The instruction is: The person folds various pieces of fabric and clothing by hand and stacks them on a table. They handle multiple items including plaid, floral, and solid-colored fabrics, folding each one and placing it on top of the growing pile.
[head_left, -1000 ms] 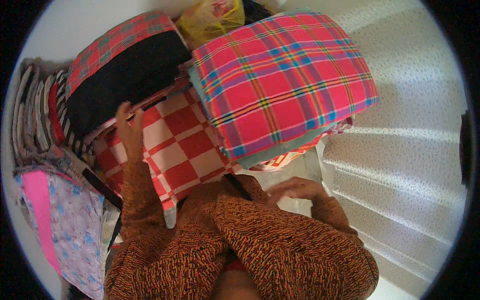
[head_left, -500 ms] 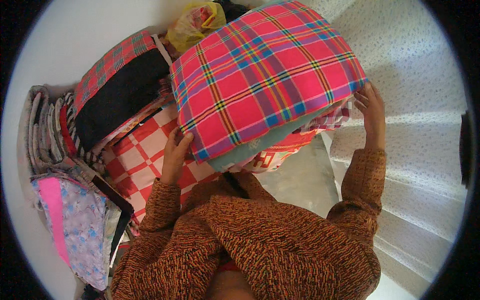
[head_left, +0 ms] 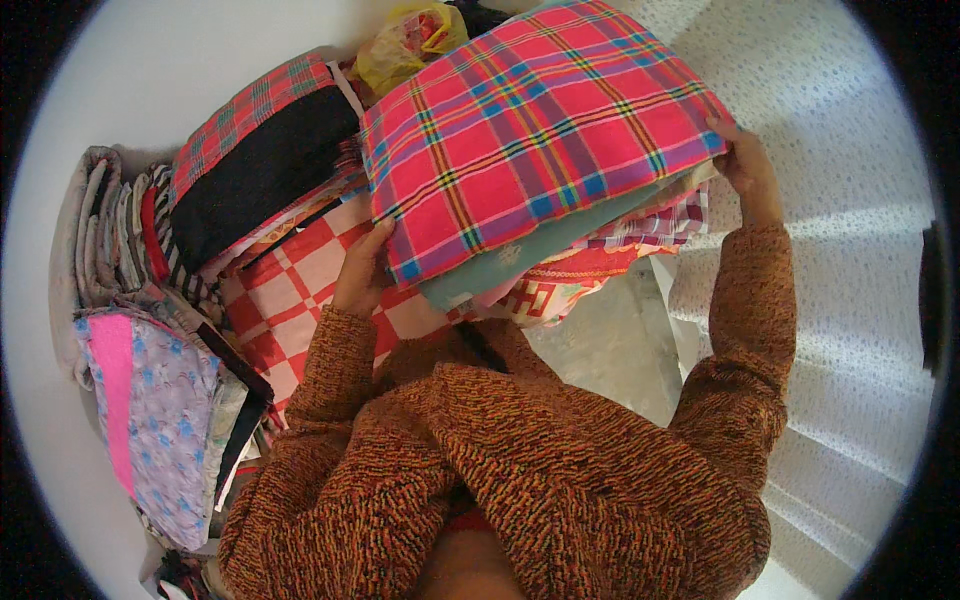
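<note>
A plump pillow (head_left: 530, 135) in bright pink-red plaid lies across the top of a cloth stack in front of me. My left hand (head_left: 362, 268) is closed on its near left corner, the thumb at the edge and most fingers hidden. At the right corner my right hand (head_left: 745, 165) grips the edge, with a finger on top. Just beneath the pillow, a grey-green cloth (head_left: 500, 272) sticks out toward me. Lower in the stack are a purple-and-white checked cloth (head_left: 665, 222) and a red patterned cloth (head_left: 585, 268).
A black pillow with a plaid panel (head_left: 265, 180) lies to the left, above a red-and-pink checked cloth (head_left: 290, 300). Folded blankets (head_left: 110, 220) and a floral padded piece (head_left: 175, 410) line the far left. A yellow plastic bag (head_left: 405, 50) sits behind. A pale curtain (head_left: 830, 250) hangs on the right.
Both hands appear higher in view, and my right fingers have come over the pillow's corner. Slightly more of the grey-green cloth shows beneath the pillow. The whole view has shifted a little.
</note>
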A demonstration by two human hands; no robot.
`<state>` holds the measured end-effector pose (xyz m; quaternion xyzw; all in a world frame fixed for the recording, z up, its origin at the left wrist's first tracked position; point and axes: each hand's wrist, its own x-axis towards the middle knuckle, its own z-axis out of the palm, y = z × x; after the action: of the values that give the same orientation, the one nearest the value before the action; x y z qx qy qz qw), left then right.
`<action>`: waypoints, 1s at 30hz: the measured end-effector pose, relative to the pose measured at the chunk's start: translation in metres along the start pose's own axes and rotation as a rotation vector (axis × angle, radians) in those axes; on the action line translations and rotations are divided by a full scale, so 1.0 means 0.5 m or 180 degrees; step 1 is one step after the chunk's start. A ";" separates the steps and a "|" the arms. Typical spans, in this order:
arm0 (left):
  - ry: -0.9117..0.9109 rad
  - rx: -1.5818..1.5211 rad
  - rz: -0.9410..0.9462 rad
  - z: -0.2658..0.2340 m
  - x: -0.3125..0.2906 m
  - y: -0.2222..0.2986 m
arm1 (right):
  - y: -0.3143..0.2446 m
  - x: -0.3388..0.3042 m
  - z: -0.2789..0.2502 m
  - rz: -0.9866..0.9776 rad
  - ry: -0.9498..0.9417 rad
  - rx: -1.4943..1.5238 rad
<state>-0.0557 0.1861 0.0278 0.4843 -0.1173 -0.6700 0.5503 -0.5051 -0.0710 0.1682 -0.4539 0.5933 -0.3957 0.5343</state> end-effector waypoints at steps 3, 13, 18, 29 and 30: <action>-0.0168 0.0147 -0.0184 -0.003 -0.006 0.024 | -0.116 -0.024 0.047 0.0078 -0.0385 -0.0006; -0.0416 -0.0205 -0.0293 -0.018 0.018 0.015 | -0.184 -0.044 0.142 -0.0472 -0.0407 -0.1756; -0.0344 -0.0285 -0.0376 -0.026 0.039 0.010 | -0.110 -0.050 0.079 -0.0169 0.0133 -0.1692; -0.0334 -0.0352 -0.0127 0.004 0.015 0.027 | 0.008 -0.010 0.026 -0.0039 0.0418 -0.2157; -0.0352 -0.0389 -0.0150 -0.001 0.019 0.023 | -0.002 -0.019 0.031 -0.0039 0.0503 -0.2180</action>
<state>-0.0475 0.1739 0.0303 0.4147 -0.0949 -0.7144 0.5556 -0.4892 -0.0618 0.1700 -0.5782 0.7283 -0.2109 0.3012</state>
